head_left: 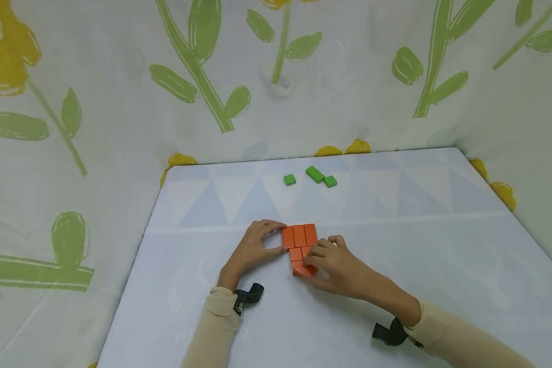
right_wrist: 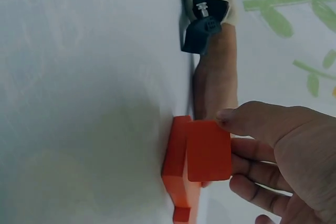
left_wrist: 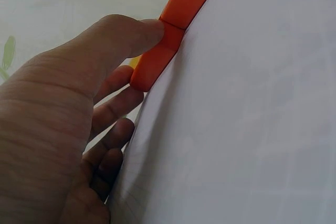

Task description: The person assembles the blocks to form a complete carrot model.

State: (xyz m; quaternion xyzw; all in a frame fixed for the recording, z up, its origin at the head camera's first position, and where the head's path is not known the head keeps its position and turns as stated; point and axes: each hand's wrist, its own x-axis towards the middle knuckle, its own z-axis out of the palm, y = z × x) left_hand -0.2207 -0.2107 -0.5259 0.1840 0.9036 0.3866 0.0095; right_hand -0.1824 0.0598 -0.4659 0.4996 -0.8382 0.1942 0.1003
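Several flat orange blocks (head_left: 299, 236) lie side by side on the table, three upright ones in the far row with smaller ones nearer. My left hand (head_left: 252, 249) is at the left side of this group. Its thumb and index finger pinch the leftmost orange block (left_wrist: 155, 65) at its near and far ends. My right hand (head_left: 339, 268) holds another orange block (right_wrist: 209, 151) between thumb and fingers, at the near end of the group. This block appears tilted, and the right fingers partly cover the group's near right part in the head view.
Farther back on the white, triangle-patterned table (head_left: 418, 245) lie a small green block (head_left: 290, 180), a longer green block (head_left: 315, 174) and another small green block (head_left: 330, 181). A leaf-printed cloth (head_left: 331, 107) hangs behind the table's far edge.
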